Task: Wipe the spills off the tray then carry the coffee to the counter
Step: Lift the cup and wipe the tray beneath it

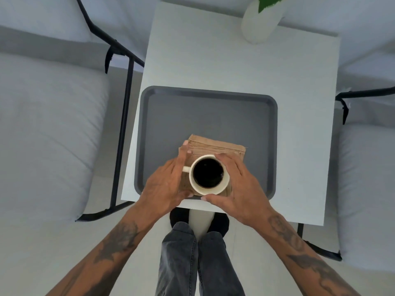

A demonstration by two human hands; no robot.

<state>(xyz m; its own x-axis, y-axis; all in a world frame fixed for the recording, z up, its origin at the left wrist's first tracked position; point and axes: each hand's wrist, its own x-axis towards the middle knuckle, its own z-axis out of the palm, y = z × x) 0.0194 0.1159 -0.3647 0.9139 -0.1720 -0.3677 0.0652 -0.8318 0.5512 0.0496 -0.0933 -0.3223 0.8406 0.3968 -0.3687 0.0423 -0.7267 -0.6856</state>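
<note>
A cream mug (225,184) full of black coffee is held between both my hands over the near part of a grey tray (203,116). Its handle points left into my left hand (166,182), whose fingers lie straight along that side, thumb under the near rim. My right hand (241,189) curls around the mug's right side. Under the mug a folded brown cloth (218,146) rests on the tray. I cannot tell whether the mug touches the cloth. The tray's bare surface shows no spill that I can make out.
The tray sits on a small white table (235,67) with a white vase (258,24) holding a green leaf at its far edge. Pale cushioned seats with black metal frames stand at the left (47,124) and right (367,189). My legs are below the table's near edge.
</note>
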